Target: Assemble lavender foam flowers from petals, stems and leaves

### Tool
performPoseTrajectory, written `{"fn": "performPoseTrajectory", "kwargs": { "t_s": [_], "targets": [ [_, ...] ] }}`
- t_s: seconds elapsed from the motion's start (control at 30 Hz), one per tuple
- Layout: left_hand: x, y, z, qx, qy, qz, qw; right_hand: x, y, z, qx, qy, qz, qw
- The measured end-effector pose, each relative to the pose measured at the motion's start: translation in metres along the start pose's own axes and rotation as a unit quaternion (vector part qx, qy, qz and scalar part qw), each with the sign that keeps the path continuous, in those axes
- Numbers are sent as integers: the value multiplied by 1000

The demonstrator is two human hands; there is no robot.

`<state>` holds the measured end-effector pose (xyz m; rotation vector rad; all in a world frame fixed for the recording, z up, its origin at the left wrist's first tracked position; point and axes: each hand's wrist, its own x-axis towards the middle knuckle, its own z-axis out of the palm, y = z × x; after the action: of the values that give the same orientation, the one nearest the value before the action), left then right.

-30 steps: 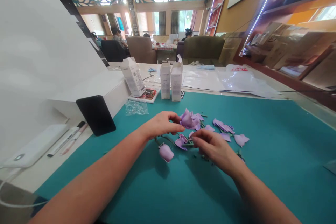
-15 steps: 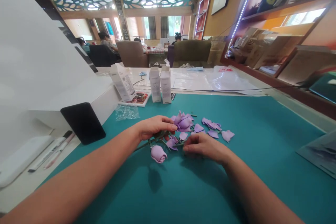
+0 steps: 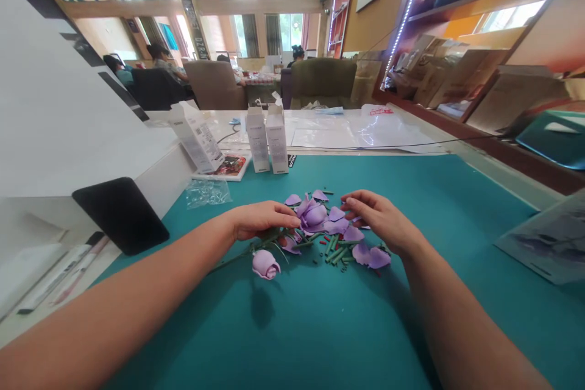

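Observation:
My left hand (image 3: 265, 219) is closed around the green stem (image 3: 235, 259) of an artificial rose. Its pale purple bud (image 3: 265, 264) hangs below the hand, and a larger open purple bloom (image 3: 313, 214) lies right at the fingertips. Whether that bloom joins the held stem is hidden by the fingers. Over the right side of the parts pile, my right hand (image 3: 377, 216) has its fingers stretched and apart, close to loose purple petals (image 3: 353, 234). Short green stem pieces (image 3: 337, 253) and small red bits lie in front of the bloom. More petals (image 3: 372, 256) rest below the right hand.
A teal mat (image 3: 301, 329) covers the table. Two white boxes (image 3: 276, 140) stand behind, with a tilted box (image 3: 201, 140) and a clear plastic bag (image 3: 208, 192) to their left. A black tablet-like panel (image 3: 121, 214) leans at left. People sit in the background.
My right hand has moved away from the stems, up and to the right, and its fingers have spread. Petals have shifted, and many green pieces now show. My left hand still grips the stem.

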<state>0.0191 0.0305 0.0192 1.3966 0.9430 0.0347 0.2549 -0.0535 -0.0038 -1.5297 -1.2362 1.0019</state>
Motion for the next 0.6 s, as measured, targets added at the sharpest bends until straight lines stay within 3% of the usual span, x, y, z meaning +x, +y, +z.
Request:
{"fn": "performPoseTrajectory", "kwargs": {
  "t_s": [0.1, 0.2, 0.37, 0.6],
  "targets": [
    [1, 2, -1, 27, -8, -9, 1000, 7, 9, -15, -36, 61, -8, 997],
    [4, 2, -4, 26, -6, -13, 1000, 12, 18, -23, -159, 94, -31, 982],
    [8, -3, -6, -24, -10, -9, 1000, 16, 28, -5, -380, 17, -72, 922],
    [6, -8, 0, -60, -8, -3, 998, 15, 34, 27, -482, -19, -107, 869]
  ]
}}
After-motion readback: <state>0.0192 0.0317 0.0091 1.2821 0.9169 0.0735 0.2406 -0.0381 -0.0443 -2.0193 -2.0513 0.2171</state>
